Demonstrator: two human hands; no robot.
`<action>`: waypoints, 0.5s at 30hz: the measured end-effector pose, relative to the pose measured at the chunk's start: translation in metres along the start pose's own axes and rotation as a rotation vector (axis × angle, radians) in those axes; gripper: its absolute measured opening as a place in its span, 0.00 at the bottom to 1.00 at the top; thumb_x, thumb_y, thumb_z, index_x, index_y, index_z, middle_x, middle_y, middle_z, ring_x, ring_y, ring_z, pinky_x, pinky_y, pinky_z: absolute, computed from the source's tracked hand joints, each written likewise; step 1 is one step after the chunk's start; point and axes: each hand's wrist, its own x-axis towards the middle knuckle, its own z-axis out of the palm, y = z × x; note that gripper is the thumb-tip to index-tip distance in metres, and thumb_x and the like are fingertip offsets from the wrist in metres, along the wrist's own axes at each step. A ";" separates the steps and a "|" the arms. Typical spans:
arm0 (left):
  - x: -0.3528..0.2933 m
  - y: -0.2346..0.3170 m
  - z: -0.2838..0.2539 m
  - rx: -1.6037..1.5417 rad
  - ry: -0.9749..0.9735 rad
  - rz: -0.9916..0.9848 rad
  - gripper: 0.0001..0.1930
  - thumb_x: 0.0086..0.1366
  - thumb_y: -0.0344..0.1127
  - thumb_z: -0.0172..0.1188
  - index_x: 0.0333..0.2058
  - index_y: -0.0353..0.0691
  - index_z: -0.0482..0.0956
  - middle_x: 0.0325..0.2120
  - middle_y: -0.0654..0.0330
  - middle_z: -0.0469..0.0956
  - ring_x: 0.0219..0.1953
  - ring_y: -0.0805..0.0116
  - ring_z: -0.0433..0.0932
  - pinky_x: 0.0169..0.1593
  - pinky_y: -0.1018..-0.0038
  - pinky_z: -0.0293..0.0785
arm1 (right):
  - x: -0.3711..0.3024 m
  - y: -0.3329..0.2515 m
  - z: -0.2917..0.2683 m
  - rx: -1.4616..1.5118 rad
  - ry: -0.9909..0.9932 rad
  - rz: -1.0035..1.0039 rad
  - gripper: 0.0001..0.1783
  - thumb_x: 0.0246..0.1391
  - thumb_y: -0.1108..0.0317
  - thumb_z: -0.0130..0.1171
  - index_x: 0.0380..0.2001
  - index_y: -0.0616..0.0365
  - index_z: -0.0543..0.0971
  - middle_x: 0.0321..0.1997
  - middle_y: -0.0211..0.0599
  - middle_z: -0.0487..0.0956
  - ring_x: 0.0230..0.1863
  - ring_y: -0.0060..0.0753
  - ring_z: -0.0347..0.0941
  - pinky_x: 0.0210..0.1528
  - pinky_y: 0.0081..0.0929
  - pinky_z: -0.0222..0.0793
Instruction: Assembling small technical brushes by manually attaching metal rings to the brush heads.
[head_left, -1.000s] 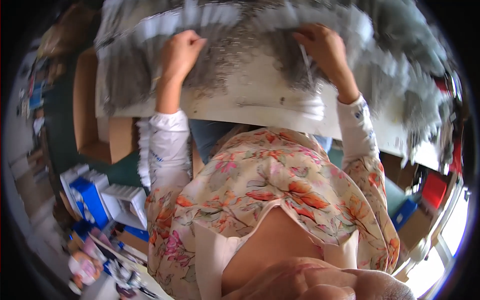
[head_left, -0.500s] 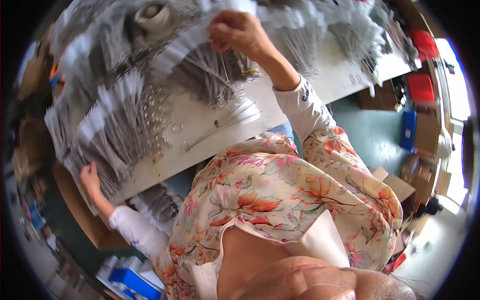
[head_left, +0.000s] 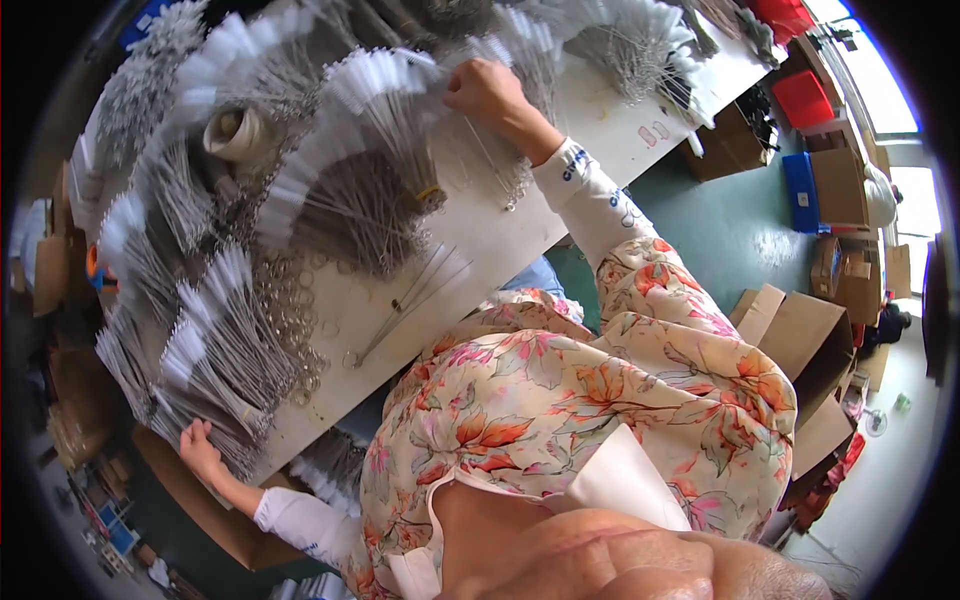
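Observation:
Fans of thin metal wires with white tips cover a white table [head_left: 500, 230]. My right hand [head_left: 485, 90] reaches to the far side and pinches the white tips of one fanned wire bundle [head_left: 370, 190]. At the table's near left corner, my left hand [head_left: 200, 445] grips the end of another wire bundle [head_left: 225, 365]. A few loose wires [head_left: 410, 295] lie between the two bundles. My flowered top fills the lower middle of the view.
A pile of small metal rings [head_left: 285, 300] lies by the left bundle. A roll of tape [head_left: 235, 130] sits among the far bundles. On the green floor to the right stand open cardboard boxes [head_left: 800, 340], a blue crate [head_left: 800, 190] and red bins [head_left: 800, 95].
The view has swung round. My left hand has come off the far bundles down to the table's near left corner. My right hand stays on the far fan of wires.

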 end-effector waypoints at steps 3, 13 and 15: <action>0.005 0.002 -0.011 0.008 0.083 0.097 0.08 0.60 0.37 0.56 0.31 0.38 0.74 0.23 0.62 0.76 0.13 0.82 0.57 0.13 0.83 0.49 | 0.010 0.010 -0.019 0.173 0.067 -0.008 0.14 0.42 0.56 0.53 0.24 0.53 0.80 0.28 0.46 0.78 0.30 0.48 0.76 0.36 0.38 0.72; -0.076 0.102 0.019 -0.254 0.282 0.140 0.13 0.66 0.39 0.48 0.46 0.44 0.75 0.22 0.73 0.63 0.18 0.88 0.54 0.17 0.88 0.47 | 0.075 0.120 -0.127 -0.498 0.283 0.040 0.11 0.50 0.58 0.56 0.36 0.47 0.80 0.25 0.30 0.77 0.33 0.28 0.74 0.31 0.22 0.70; -0.071 0.092 0.028 -0.339 0.152 0.187 0.14 0.66 0.40 0.48 0.45 0.42 0.75 0.22 0.74 0.63 0.17 0.88 0.52 0.17 0.88 0.44 | 0.083 0.118 -0.128 -0.548 0.200 0.043 0.12 0.50 0.58 0.55 0.35 0.51 0.79 0.29 0.32 0.77 0.37 0.29 0.74 0.37 0.25 0.70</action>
